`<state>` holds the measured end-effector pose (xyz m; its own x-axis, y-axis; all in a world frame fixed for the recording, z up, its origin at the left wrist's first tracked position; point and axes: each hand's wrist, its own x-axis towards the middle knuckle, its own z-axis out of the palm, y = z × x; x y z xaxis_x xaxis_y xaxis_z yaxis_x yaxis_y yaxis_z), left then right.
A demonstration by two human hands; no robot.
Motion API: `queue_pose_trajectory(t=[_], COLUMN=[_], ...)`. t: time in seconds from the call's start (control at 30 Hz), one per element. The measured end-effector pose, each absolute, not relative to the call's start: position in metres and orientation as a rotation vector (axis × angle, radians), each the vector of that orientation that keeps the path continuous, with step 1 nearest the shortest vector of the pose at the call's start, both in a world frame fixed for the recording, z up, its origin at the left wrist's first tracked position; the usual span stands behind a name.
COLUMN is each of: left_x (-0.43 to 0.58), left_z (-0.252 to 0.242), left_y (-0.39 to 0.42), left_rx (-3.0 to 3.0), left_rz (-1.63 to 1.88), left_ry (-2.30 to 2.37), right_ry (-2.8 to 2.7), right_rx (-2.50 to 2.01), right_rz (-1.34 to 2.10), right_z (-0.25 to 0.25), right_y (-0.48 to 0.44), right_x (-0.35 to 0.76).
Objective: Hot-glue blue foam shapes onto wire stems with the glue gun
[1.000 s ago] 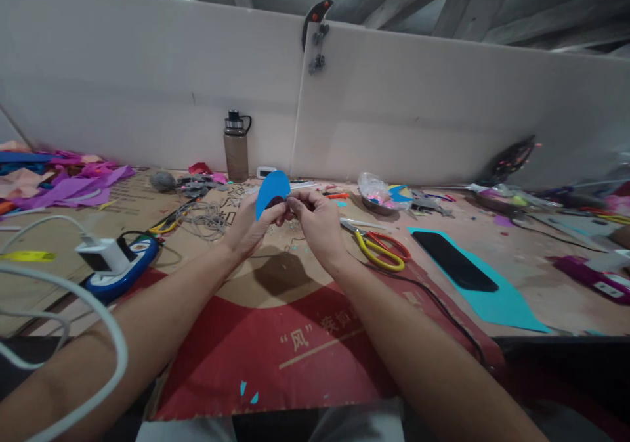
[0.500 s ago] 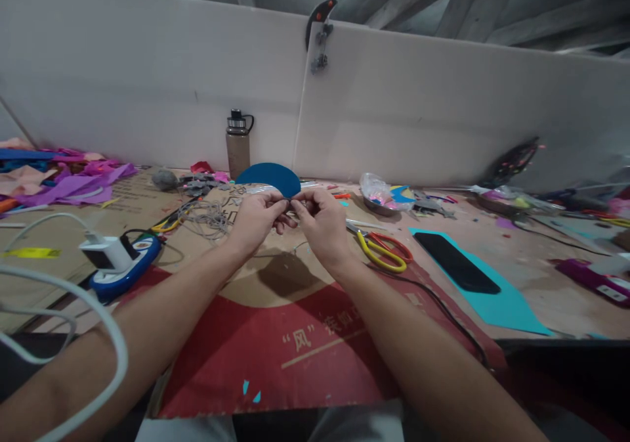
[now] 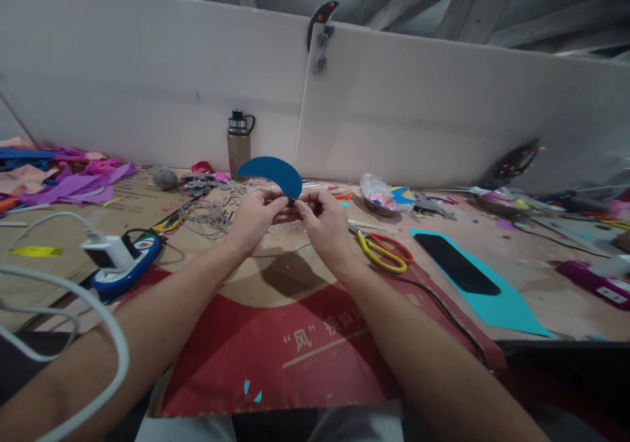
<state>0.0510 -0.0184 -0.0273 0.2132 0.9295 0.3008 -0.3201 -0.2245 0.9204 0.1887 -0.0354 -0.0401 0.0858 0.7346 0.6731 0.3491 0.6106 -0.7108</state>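
A dark blue crescent-shaped piece [image 3: 275, 170] rises above my fingers, its curved tip pointing left. My left hand [image 3: 257, 215] pinches its lower end between thumb and fingers. Close beside it, my right hand [image 3: 322, 217] has thumb and fingertips pressed together at the same end. A small dark bit shows between the two thumbs, too small to name. Both hands are held over a red and brown cardboard sheet [image 3: 236, 356]. To the right of my right hand lie scissors [image 3: 381, 253] with yellow and red handles.
A water bottle [image 3: 239, 145] stands against the white partition [image 3: 147, 67]. Left are a blue power strip [image 3: 126, 278], a white cable [image 3: 111, 317] crossing my left arm, and colourful scraps [image 3: 59, 173]. Right, a black phone [image 3: 455, 263] rests on turquoise sheet [image 3: 516, 310]; behind it stands a bowl [image 3: 381, 205].
The blue piece has tilted and risen slightly, so its inner curve now shows as a crescent. My hands have stayed in nearly the same place.
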Motion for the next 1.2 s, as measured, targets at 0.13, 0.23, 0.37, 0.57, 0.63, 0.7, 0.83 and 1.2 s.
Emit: queue_pose_trajectory(t=[0.13, 0.23, 0.37, 0.57, 0.63, 0.7, 0.83, 1.2], left_x=[0.05, 0.05, 0.051, 0.052, 0.052, 0.052, 0.052, 0.05], left_z=[-0.025, -0.024, -0.025, -0.027, -0.028, -0.029, -0.029, -0.029], left_y=[-0.019, -0.019, -0.018, -0.016, -0.016, -0.015, -0.015, -0.011], left_rx=[1.289, 1.239, 1.212, 1.178, 1.183, 1.206, 1.254, 1.233], left_rz=[1.356, 1.404, 1.446, 1.455, 1.456, 1.452, 1.44, 1.485], left_ry=[0.669, 0.708, 0.729, 0.774, 0.773, 0.772, 0.784, 0.779], right_ry=[-1.498, -1.376, -1.179, -1.083, -1.058, -1.037, -1.009, -1.063], right_rx=[-0.865, -0.797, -0.743, -0.659, -0.65, -0.649, -0.636, -0.594], right_rz=[0.534, 0.774, 1.071, 1.303, 1.354, 1.378, 1.407, 1.323], right_z=[-0.038, -0.039, -0.041, -0.038, -0.036, -0.035, -0.035, -0.039], right_y=[-0.036, -0.033, -0.027, -0.027, -0.027, -0.027, -0.026, -0.025], right_x=[0.187, 0.185, 0.184, 0.185, 0.185, 0.185, 0.184, 0.186])
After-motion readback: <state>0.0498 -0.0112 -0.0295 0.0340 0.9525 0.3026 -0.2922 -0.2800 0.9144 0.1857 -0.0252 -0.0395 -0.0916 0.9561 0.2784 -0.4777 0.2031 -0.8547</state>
